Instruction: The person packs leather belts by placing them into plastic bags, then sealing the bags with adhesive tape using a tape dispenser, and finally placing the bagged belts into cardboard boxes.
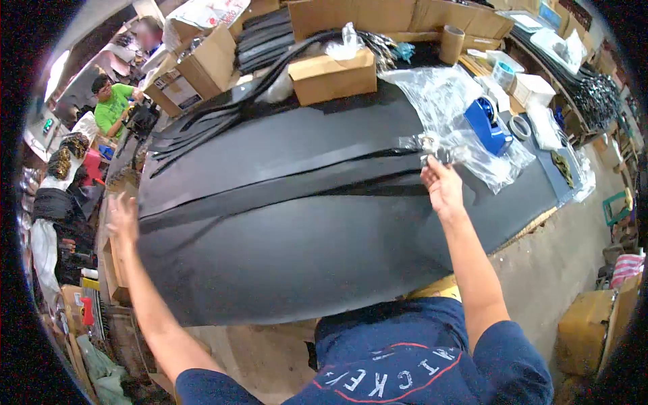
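Observation:
Long black belts (pixel 290 187) stretch across the dark tabletop (pixel 290 263), from its left edge toward my right hand. At their right end is a metal-looking buckle end (pixel 429 144) partly wrapped in clear plastic. My right hand (pixel 442 185) pinches a belt just below that end; the exact grip is partly hidden by the fingers. Over the table's left edge, my left hand (pixel 123 217) is raised with fingers apart, slightly blurred, near the belts' far ends and holding nothing I can see.
Clear plastic bags (pixel 439 101), a blue tape dispenser (pixel 487 128) and a tape roll (pixel 520 127) lie to the right. A small cardboard box (pixel 334 77) and more black belts (pixel 223 111) sit at the back. A person in a green shirt (pixel 111 108) works at far left.

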Available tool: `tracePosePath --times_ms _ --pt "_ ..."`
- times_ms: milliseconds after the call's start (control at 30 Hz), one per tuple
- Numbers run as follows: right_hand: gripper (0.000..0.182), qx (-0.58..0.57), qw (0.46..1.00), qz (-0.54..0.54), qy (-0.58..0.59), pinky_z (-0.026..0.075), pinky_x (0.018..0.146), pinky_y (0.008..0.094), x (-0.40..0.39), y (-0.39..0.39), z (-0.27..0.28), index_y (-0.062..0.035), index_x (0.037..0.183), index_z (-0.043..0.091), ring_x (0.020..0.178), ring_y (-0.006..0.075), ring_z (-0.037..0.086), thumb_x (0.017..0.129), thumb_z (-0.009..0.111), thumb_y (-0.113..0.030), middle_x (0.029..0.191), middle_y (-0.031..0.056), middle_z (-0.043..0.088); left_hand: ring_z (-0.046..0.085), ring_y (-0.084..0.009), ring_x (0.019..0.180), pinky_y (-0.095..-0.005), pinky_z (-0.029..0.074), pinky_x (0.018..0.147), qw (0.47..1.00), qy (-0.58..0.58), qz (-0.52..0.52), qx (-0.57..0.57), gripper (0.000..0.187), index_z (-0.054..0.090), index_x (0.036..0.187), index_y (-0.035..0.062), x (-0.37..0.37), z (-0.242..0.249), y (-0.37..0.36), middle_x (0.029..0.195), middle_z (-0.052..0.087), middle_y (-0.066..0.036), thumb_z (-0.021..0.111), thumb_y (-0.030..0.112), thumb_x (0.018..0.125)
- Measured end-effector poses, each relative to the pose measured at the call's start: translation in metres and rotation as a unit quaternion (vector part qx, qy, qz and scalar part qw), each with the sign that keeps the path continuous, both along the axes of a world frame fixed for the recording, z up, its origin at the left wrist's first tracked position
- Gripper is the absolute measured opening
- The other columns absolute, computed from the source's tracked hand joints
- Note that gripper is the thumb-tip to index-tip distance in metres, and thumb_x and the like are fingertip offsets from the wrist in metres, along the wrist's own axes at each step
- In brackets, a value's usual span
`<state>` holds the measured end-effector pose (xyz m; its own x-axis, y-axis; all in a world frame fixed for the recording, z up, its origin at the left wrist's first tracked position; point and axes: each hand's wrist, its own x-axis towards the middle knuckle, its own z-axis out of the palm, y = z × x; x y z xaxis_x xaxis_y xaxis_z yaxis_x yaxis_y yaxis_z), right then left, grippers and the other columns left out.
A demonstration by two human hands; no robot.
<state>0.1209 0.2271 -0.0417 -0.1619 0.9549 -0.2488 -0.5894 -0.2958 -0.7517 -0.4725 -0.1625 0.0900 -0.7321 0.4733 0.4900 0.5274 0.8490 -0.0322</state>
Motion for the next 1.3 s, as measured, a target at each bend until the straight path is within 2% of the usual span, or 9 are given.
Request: tracePosePath --times_ms 100,167,500,767,1000,1100,1200,1233,1300 --pt "0.023 -0.03 0.999 -0.012 -0.016 0.054 0.065 0.0314 -0.006 -0.005 -0.012 -0.0062 0.101 0.054 0.073 0.018 0.064 0.083 0.069 -0.006 0.084 0.0045 0.063 0.027 -0.0278 0.138 -0.0608 0.009 0.106 0.981 0.006 -0.192 0.027 0.051 0.042 0.138 0.0208 0.008 -0.065 0.054 0.149 0.029 -0.01 0.037 0.049 0.096" --pt "0.023 -0.031 0.999 -0.01 -0.025 0.054 0.065 0.0318 -0.009 -0.006 -0.019 -0.0059 0.101 0.054 0.073 0.0188 0.064 0.083 0.069 -0.008 0.086 0.0058 0.063 0.026 -0.0283 0.138 -0.0616 0.007 0.108 0.964 -0.052 -0.26 0.011 0.047 0.04 0.138 0.0195 0.086 -0.073 0.101 0.147 0.031 -0.01 0.041 0.041 0.096" --pt "0.029 0.088 0.994 -0.048 -0.035 0.055 0.058 0.0312 -0.029 -0.003 0.01 -0.0017 0.104 0.05 0.065 0.0194 0.064 0.082 0.069 -0.005 0.089 0.0083 0.061 0.022 -0.0286 0.14 -0.053 0.007 0.114 0.803 -0.154 -0.575 -0.028 0.083 0.029 0.144 0.01 0.342 -0.094 0.25 0.148 0.029 -0.011 0.071 0.035 0.077" --pt "0.023 -0.024 0.999 -0.016 -0.036 0.057 0.067 0.0348 -0.022 -0.002 -0.015 0.0022 0.097 0.051 0.075 0.0242 0.067 0.084 0.068 -0.008 0.087 0.0114 0.062 0.034 -0.0301 0.133 -0.0521 0.02 0.111 0.728 -0.195 -0.658 0.011 0.078 0.034 0.141 0.0102 0.42 -0.105 0.336 0.14 0.039 -0.011 0.072 0.019 0.074" --pt "0.026 -0.002 0.986 0.144 -0.082 0.056 0.06 0.0314 0.022 -0.002 0.002 0.0061 0.096 0.061 0.071 0.0221 0.068 0.088 0.066 -0.018 0.089 0.0159 0.067 0.047 -0.0267 0.11 -0.0413 0.038 0.092 0.716 -0.137 -0.685 0.001 0.044 0.058 0.12 0.0069 0.425 -0.113 0.364 0.113 0.055 -0.008 0.068 0.012 0.077" --pt "0.016 0.159 0.934 0.116 -0.298 0.052 0.055 0.0258 0.05 -0.006 0.005 0.0029 0.093 0.066 0.057 0.0154 0.065 0.084 0.067 -0.01 0.075 0.0097 0.068 0.049 -0.0263 0.101 -0.0386 0.04 0.085 0.728 -0.135 -0.673 0.0 0.04 0.061 0.117 0.0067 0.424 -0.112 0.365 0.102 0.056 -0.008 0.068 0.014 0.078" --pt "0.027 0.341 0.795 -0.006 -0.502 0.052 0.07 0.0279 0.067 -0.004 0.017 -0.0022 0.099 0.066 0.083 0.0214 0.067 0.073 0.071 0.0 0.094 0.0113 0.067 0.05 -0.0267 0.098 -0.0369 0.041 0.084 0.719 -0.179 -0.672 -0.01 0.039 0.061 0.117 0.0062 0.422 -0.112 0.366 0.097 0.056 -0.009 0.067 0.017 0.08" --pt "0.041 0.461 0.747 -0.046 -0.477 0.047 0.09 0.035 0.07 0.004 0.012 -0.0055 0.108 0.062 0.107 0.0299 0.057 0.069 0.071 0.0 0.112 0.0135 0.061 0.049 -0.0269 0.098 -0.0361 0.041 0.084 0.712 -0.198 -0.674 -0.023 0.038 0.061 0.118 0.0059 0.422 -0.11 0.367 0.096 0.055 -0.009 0.066 0.018 0.082" --pt "0.045 0.53 0.694 -0.022 -0.487 0.042 0.096 0.0382 0.07 0.012 0.023 -0.006 0.113 0.059 0.113 0.0316 0.052 0.069 0.071 -0.001 0.117 0.0135 0.058 0.05 -0.0275 0.096 -0.0362 0.042 0.083 0.702 -0.199 -0.684 -0.016 0.038 0.061 0.118 0.0056 0.423 -0.11 0.369 0.095 0.055 -0.01 0.066 0.019 0.083"
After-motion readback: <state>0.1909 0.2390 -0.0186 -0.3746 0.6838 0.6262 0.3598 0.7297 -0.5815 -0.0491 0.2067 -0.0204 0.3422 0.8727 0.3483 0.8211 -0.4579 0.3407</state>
